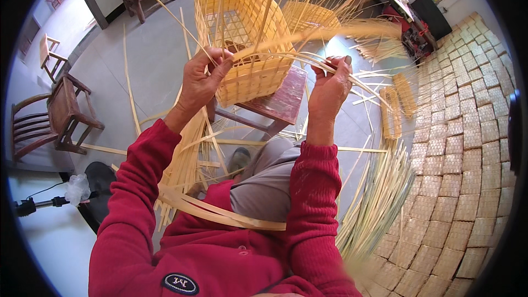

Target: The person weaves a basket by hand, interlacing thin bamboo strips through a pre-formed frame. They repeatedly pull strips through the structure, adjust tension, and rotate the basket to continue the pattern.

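A partly woven, pale yellow bamboo basket (250,83) rests tilted on a worn red wooden stool (289,99), its uprights sticking up above the rim. Beside the basket's near left corner, my left hand (199,83) pinches a thin bamboo strip (171,13) between thumb and fingers. A wider, blurred strip (335,32) arcs from near that hand toward the right. To the right of the basket, my right hand (328,96) is closed on several narrow bamboo strips (369,89), which run between both hands and trail past it. Another curved strip (220,215) lies across my lap.
Loose strips (190,159) cover the floor at left, and a bundle of thin strips (377,203) lies at right. Behind stands another unfinished basket (313,15). Stacked woven pieces (456,159) fill the right side. Wooden chairs (63,107) and a black stand (52,203) are at left.
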Available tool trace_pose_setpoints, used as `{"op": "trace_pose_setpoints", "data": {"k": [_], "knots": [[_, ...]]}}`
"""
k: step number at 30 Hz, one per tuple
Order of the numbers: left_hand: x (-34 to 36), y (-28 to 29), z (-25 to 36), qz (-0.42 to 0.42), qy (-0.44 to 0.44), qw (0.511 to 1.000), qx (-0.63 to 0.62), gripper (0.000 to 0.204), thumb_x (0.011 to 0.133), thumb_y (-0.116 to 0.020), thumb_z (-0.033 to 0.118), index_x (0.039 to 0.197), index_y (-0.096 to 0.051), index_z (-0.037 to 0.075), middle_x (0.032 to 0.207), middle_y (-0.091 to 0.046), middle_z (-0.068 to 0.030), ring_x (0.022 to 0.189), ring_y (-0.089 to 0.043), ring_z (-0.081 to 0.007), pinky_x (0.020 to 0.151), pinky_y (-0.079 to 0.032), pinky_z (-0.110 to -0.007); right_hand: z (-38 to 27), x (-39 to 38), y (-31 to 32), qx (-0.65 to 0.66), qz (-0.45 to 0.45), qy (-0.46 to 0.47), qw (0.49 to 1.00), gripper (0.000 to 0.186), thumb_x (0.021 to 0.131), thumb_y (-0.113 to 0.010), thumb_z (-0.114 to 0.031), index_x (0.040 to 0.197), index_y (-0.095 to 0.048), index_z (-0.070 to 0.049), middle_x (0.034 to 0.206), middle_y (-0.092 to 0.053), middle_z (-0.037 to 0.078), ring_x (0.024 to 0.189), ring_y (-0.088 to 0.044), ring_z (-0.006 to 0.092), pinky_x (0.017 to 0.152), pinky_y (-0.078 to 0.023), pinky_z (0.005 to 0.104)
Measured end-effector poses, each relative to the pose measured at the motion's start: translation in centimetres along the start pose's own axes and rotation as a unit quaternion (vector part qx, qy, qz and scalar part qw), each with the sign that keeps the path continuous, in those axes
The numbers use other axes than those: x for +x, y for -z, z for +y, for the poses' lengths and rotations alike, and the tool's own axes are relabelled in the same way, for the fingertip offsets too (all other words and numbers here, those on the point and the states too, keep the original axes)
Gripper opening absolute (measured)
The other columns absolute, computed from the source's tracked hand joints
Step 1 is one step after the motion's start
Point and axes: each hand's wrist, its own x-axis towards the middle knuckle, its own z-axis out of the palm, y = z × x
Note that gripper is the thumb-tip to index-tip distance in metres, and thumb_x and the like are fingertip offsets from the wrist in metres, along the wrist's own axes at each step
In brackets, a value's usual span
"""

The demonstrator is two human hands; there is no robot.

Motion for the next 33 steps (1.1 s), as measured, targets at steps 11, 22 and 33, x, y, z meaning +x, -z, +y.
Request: {"op": "trace_pose_setpoints", "data": {"k": [11, 22, 33], "knots": [[4.6, 6.8, 0.6, -0.187, 0.056, 0.978, 0.078, 0.003, 0.088, -0.071, 0.004, 0.085, -0.071, 0.002, 0.073, -0.060, 0.0065, 0.069, -0.051, -0.0017, 0.061, -0.043, -0.022, -1.1, 0.6, 0.4, -0.394, -0.186, 0.340, 0.833, 0.064, 0.091, -0.066, -0.061, 0.122, -0.069, -0.005, 0.112, -0.069, 0.011, 0.109, -0.062, 0.0271, 0.101, -0.044, 0.0396], [6.6, 11.2, -1.4, -0.299, 0.001, 0.950, 0.095, 0.009, 0.093, -0.076, 0.010, 0.094, -0.070, 0.003, 0.086, -0.063, 0.0020, 0.079, -0.056, -0.0069, 0.071, -0.048, -0.025, 0.3, -0.8, -0.3, -0.582, -0.339, 0.309, 0.672, 0.005, 0.094, -0.063, -0.013, 0.095, -0.066, -0.009, 0.088, -0.070, 0.008, 0.088, -0.064, 0.0297, 0.091, -0.044, 0.0405], [-2.8, 7.3, -4.1, 0.001, 0.049, 0.999, 0.023, 0.073, 0.095, -0.073, 0.015, 0.155, -0.034, 0.003, 0.147, -0.049, -0.0114, 0.133, -0.049, -0.0232, 0.114, -0.041, -0.039, -0.3, -2.7, -1.1, -0.564, -0.357, 0.213, 0.713, 0.010, 0.094, -0.058, -0.008, 0.100, -0.065, -0.007, 0.077, -0.068, 0.015, 0.067, -0.066, 0.0332, 0.063, -0.049, 0.0398]]}}
